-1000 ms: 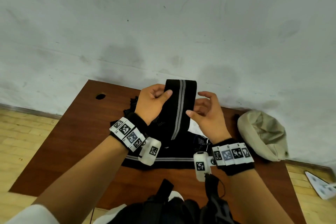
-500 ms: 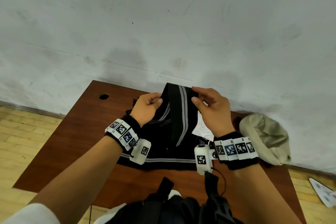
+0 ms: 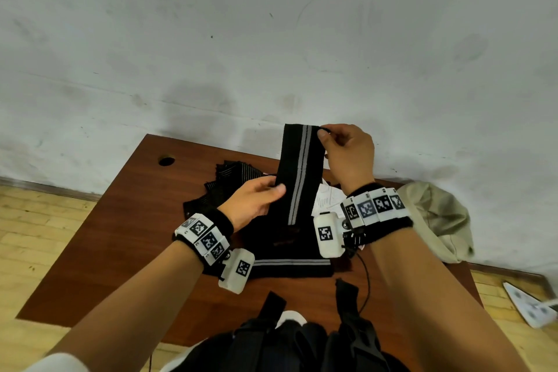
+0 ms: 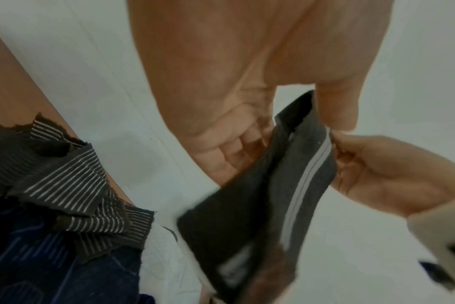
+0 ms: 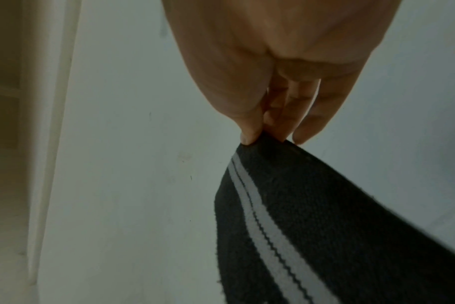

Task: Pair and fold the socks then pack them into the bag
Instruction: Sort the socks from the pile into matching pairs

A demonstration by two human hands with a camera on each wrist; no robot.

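A black sock with two grey stripes [image 3: 297,172] hangs upright above the table. My right hand [image 3: 324,134] pinches its top right corner between thumb and fingers [image 5: 249,133]. My left hand [image 3: 271,190] grips the same sock [image 4: 286,185] lower down at its left edge, thumb in front. A matching black striped sock [image 3: 290,266] lies flat on the table below. Thin-striped dark socks [image 3: 232,178] sit in a heap behind my left hand, also in the left wrist view [image 4: 73,185]. A black bag [image 3: 302,341] lies at the near table edge.
The brown table [image 3: 120,235] stands against a white wall [image 3: 271,39] and has a cable hole [image 3: 166,161] at its far left. A beige cap [image 3: 434,217] lies at the right. White paper [image 3: 327,199] shows behind the held sock. A white card [image 3: 528,308] lies on the wooden floor.
My right hand has risen from beside the sock to pinch its top right corner. My left hand slid down from the top to the sock's lower left edge, and the sock now hangs straighter.
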